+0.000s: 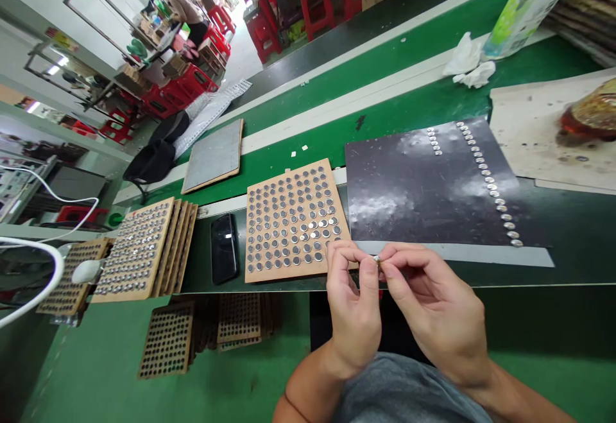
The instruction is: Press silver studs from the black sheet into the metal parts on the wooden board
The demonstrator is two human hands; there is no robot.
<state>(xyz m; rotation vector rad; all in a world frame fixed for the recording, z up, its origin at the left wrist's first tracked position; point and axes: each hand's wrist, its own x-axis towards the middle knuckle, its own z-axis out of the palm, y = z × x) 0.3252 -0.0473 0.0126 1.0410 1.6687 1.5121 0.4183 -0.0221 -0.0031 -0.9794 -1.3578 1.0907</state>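
Right hand pinching small metal disc

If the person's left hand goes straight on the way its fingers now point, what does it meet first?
The left hand would probably meet the near corner of the square light-wood tray holding small round metal discs first, though depth is unclear and it may pass above.

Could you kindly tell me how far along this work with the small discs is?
Seemingly done: two rows of discs on the black sheet. In hand: one disc, pinched between left hand and right hand. Seemingly left: the filled wooden tray and stacked trays beyond.
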